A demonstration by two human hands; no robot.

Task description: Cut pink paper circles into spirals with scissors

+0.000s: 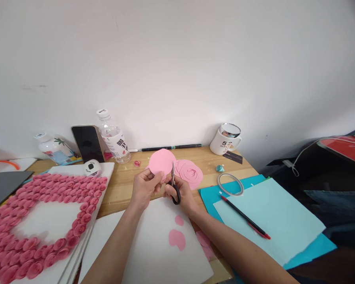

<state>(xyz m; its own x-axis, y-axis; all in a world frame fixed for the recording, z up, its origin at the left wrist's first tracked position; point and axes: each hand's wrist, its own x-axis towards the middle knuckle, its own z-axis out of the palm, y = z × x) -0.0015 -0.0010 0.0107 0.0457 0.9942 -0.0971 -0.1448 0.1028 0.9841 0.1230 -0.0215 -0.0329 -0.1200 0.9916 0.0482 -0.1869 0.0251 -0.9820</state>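
Note:
My left hand (144, 187) pinches a pink paper circle (162, 161) by its lower edge and holds it upright above the desk. My right hand (181, 192) grips small black-handled scissors (174, 185), blades pointing up against the circle's right edge. Behind the hands lies a pink spiral-cut paper disc (189, 172). Pink paper scraps (176, 238) rest on a white sheet (154, 252) below my forearms.
A white board with several pink paper roses in a ring (38, 221) lies at left. Along the wall stand a phone (88, 143), a water bottle (113, 137), a black pen (171, 148) and a white mug (227, 139). Blue paper sheets (269, 217), a red-black pen (244, 217) and a tape ring (230, 184) lie right.

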